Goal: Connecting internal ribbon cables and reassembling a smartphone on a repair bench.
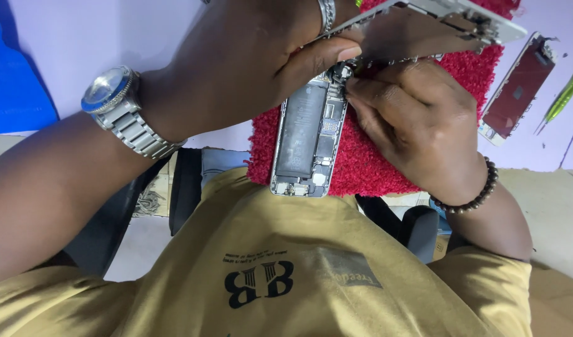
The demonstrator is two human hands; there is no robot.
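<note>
Gripping the lifted screen panel (424, 25), both hands (336, 75) work over the opened phone (308, 134).

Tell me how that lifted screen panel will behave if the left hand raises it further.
The screen panel looks thin and flat, so probably light but fragile. It seems hinged at the open phone body, so likely tethered there. The left hand pinches only its edge; it may slip.

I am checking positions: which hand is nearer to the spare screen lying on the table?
The right hand. It works at the open phone on the red cloth, beside the spare screen. The left hand lies farther, across the phone, lifting its screen.
</note>
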